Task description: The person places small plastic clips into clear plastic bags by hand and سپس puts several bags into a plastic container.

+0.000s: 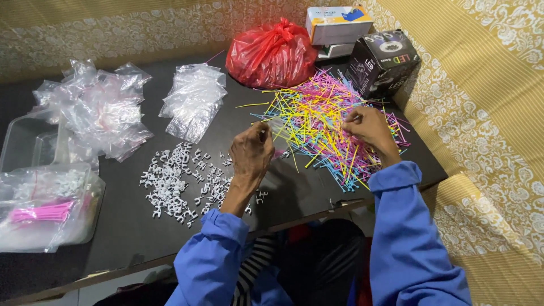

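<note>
Resting over the dark counter (pixel 294 192), the left hand (pixel 252 150) is clenched on a small clear bag (pixel 277 126) (white clips (pixel 175 181) lie just left of it). The right hand (pixel 371 127) pinches coloured sticks (pixel 317 122) from the pile beneath it; beyond sits a red bag (pixel 271 54).

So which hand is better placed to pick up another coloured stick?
Probably the right hand: it rests directly on the pile of coloured sticks. The left hand is raised beside the pile, nearer the white clips.
</note>
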